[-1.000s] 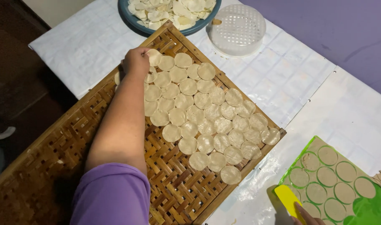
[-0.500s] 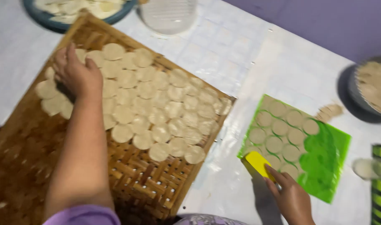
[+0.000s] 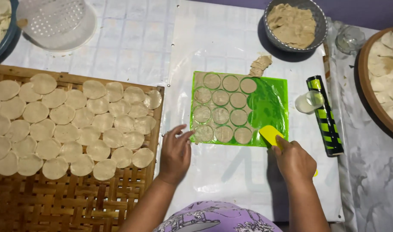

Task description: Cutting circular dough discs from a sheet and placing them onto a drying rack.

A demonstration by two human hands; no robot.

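Dough rounds (image 3: 220, 114) lie cut in rows on a green mat (image 3: 269, 103) mid-desk, the sheet's bottom-left corner just beside the left hand (image 3: 176, 154), its grip spread and empty. The right hand (image 3: 293, 160) pinches a yellow scraper (image 3: 271, 134) at the mat's lower edge. Thin discs could tear or stretch if lifted carelessly; those on the woven tray (image 3: 76, 206) already overlap and may stick.

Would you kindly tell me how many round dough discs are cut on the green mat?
11 discs on the green mat: three in the top row, four in each of the two rows below; none looks hidden.
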